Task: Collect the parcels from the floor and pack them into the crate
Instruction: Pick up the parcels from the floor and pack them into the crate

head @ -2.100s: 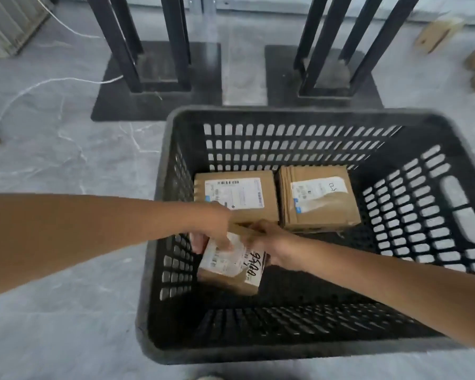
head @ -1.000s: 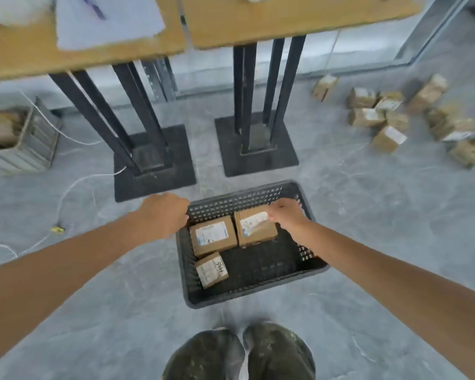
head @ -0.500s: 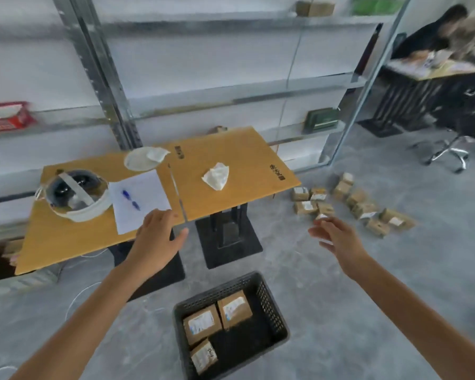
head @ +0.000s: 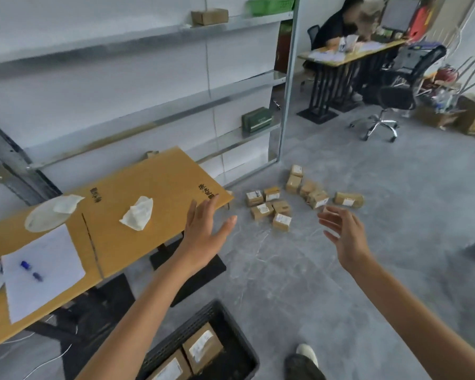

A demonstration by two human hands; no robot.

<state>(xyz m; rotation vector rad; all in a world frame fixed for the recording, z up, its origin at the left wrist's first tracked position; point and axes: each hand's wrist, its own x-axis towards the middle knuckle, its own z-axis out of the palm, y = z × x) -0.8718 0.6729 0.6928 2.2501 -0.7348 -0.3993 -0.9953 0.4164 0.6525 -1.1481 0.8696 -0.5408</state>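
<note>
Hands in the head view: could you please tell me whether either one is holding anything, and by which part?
Nothing is held: the left hand and the right hand are both open and empty in mid-air, and the loose parcels lie untouched beyond them.

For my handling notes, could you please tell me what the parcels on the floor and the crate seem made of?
The parcels look like matte brown cardboard: boxy folded edges, white labels stuck on. The crate seems black moulded plastic, dull finish, judging by its regular slotted wall; I cannot be certain.
</note>
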